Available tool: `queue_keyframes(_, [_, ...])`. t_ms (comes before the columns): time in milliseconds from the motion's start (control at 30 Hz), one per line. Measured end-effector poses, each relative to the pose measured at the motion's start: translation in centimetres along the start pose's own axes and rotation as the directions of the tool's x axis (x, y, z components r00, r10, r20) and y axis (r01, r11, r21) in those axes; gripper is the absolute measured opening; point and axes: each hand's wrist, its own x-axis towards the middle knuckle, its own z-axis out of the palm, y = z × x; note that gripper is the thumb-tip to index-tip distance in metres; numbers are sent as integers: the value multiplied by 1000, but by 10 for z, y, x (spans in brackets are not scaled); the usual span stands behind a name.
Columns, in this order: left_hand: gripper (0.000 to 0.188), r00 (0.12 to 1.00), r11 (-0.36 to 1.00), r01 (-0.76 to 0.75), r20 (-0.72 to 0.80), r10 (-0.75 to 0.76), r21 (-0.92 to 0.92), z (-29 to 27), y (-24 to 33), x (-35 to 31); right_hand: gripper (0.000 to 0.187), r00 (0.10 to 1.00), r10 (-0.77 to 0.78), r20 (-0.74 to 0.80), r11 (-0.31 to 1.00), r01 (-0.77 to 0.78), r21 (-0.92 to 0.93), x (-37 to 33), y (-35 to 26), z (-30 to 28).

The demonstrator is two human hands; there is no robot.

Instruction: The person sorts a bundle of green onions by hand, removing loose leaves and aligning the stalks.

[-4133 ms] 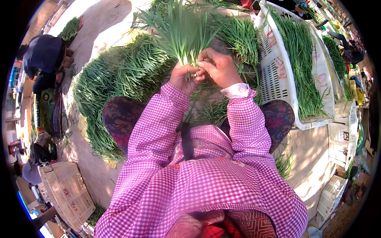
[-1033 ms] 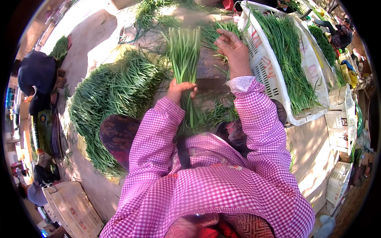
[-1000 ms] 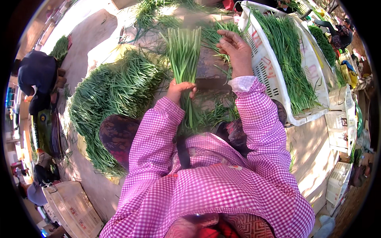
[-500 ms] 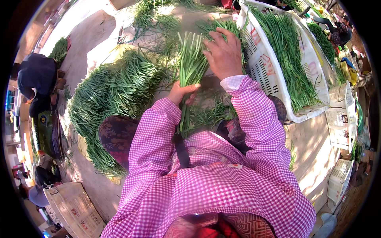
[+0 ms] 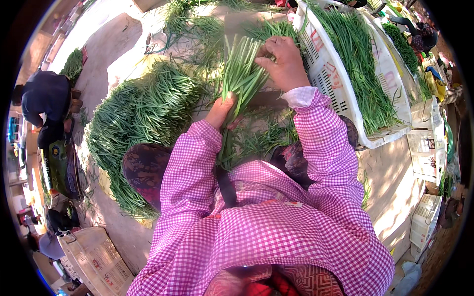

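Observation:
My left hand (image 5: 222, 111) is wrapped round a bunch of garlic chives (image 5: 241, 74) at its middle, thumb lying across the front. The pale stalk ends fan out at the top, and the green leaves hang below the fist. My right hand (image 5: 282, 64) is closed at the upper right of the bunch, thumb and fingers pinching at the outer stalks. How many stalks are in that pinch is hidden by the fingers. Loose chive leaves (image 5: 266, 138) lie on the ground beneath, between my knees.
A big pile of chives (image 5: 143, 113) lies to my left. On the right stands a white plastic crate (image 5: 323, 66) filled with chives. More crates (image 5: 424, 217) stand farther right, another crate (image 5: 96, 259) at lower left. A person (image 5: 47, 101) bends over at far left.
The right hand has gone from spread fingers to a pinch at the bunch's side. The stalk ends have fanned wider and lean right; the left thumb has turned upward.

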Motion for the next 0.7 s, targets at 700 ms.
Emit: queue_keyframes(700, [23, 953, 988, -29, -302, -18, -149, -4, 6, 4, 21, 914, 405, -34, 620, -247, 745, 6, 7, -56])
